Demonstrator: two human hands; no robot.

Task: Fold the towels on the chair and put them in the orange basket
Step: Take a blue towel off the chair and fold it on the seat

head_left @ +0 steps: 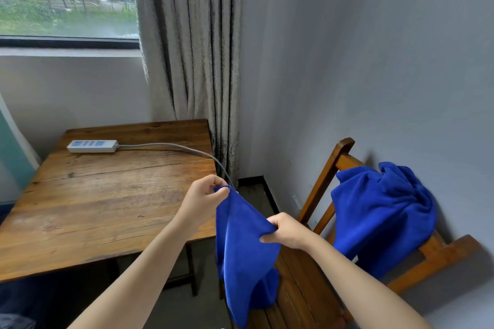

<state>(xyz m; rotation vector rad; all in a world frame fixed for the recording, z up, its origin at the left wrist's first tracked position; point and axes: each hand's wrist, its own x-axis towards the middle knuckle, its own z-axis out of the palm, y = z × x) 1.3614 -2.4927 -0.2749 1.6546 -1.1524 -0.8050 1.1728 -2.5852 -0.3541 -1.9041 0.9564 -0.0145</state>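
Both hands are pinching one blue towel (pixel 244 254) by its top edge, left hand (pixel 201 201) higher, right hand (pixel 287 231) lower, cloth hanging over the chair (pixel 302 283) seat; another towel (pixel 379 219) is lying draped across the backrest.

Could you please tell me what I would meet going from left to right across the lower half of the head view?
power strip → left hand → held blue towel → right hand → second blue towel

White power strip (pixel 92 146) lies on the wooden table (pixel 80 208); grey curtain (pixel 192 48) hangs behind.
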